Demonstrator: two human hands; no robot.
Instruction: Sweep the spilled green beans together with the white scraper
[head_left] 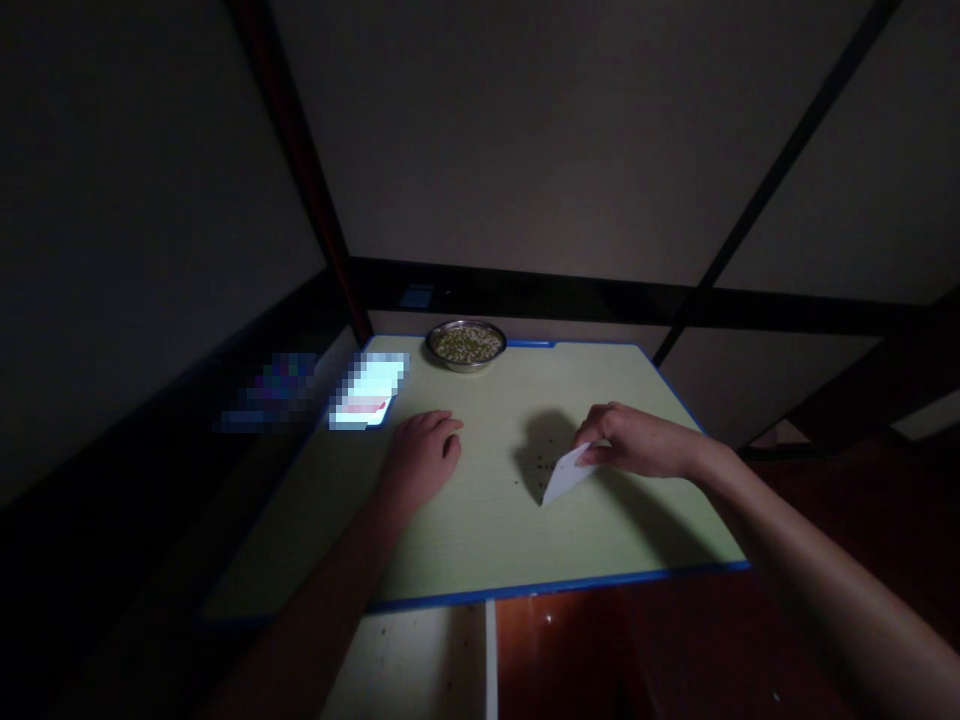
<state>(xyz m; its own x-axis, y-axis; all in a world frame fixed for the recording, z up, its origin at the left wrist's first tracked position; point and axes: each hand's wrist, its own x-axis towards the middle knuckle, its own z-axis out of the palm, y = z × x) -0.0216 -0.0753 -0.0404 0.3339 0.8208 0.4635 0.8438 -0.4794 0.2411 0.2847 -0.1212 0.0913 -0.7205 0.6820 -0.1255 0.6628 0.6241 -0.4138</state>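
Note:
My right hand (626, 440) pinches a thin white card (568, 475) between thumb and fingers. The card is tilted, with its lower edge down at the pale green tabletop (480, 530). Several small dark specks (541, 467) lie on the table just left of the card, partly in the hand's shadow. My left hand (424, 450) rests on the left part of the table, its thumb apart from the fingers and nothing in it. Toward the back edge stands a round metal bowl (466, 367) filled with small green and whitish pieces, which look like beans.
A brightly lit, pixelated screen (367, 395) lies at the table's left side. Blue trim (555, 590) runs along the table's edge. Below the front edge is an open, pale drawer (420, 660) with dark specks inside. A panelled wall (510, 150) rises behind the table.

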